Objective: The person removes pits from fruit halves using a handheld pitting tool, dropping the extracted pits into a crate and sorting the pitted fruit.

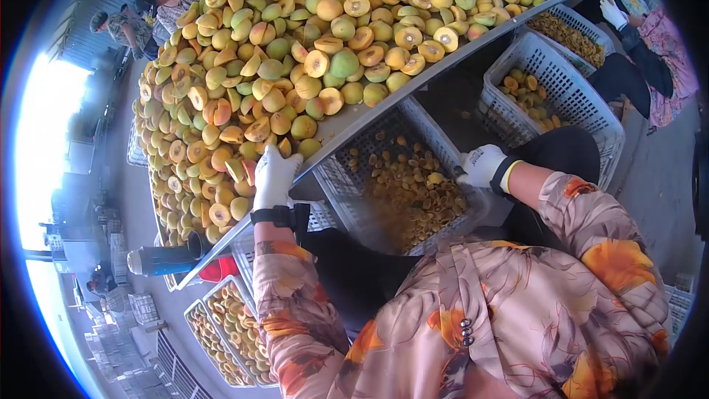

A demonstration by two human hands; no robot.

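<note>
lots of cut fruit [316, 63] is left, top middle. bits [413, 185] partly fill the middle crate [434, 131]. right hand [484, 166] is curled; left hand [275, 175] is by fruit, can't tell its grip.

Yellow-orange fruit [317, 64], many halved, lay heaped on the table [348, 120] towards eleven o'clock, cut faces pointing various ways.

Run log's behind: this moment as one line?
left hand: gloved, at table edge beside cut fruit; right hand: gloved, curled, beside crate; crate: small yellow-brown pieces inside
</note>
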